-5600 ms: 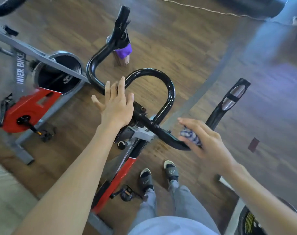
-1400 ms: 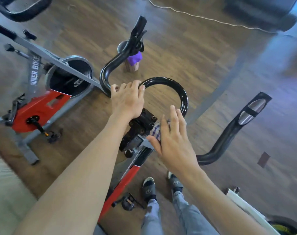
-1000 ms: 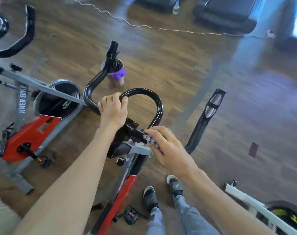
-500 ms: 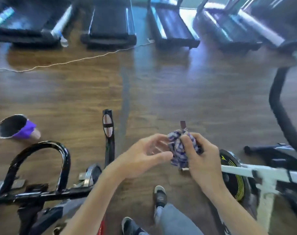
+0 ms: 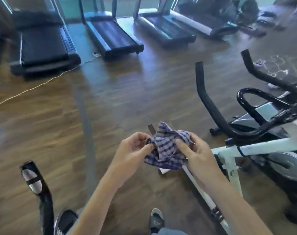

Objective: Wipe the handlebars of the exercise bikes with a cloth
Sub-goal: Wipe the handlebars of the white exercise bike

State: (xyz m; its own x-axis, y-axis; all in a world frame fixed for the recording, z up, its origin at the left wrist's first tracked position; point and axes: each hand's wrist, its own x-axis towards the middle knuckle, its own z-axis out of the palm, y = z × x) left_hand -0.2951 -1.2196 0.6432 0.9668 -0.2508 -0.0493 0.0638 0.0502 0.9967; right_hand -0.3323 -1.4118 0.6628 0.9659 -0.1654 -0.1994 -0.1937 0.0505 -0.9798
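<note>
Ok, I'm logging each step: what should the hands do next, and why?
Probably carry the cloth right to the white bike's black handlebar. Both the left hand and right hand pinch it bunched in mid-air, touching no bar, and that handlebar is nearest.

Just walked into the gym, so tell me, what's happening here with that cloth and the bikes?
A person stands between exercise bikes, holding a checked cloth in both hands: the left hand and right hand each pinch it, seemingly bunching or refolding it. Nothing is being wiped now. The white-framed bike's black handlebars stand to the right, untouched.
</note>
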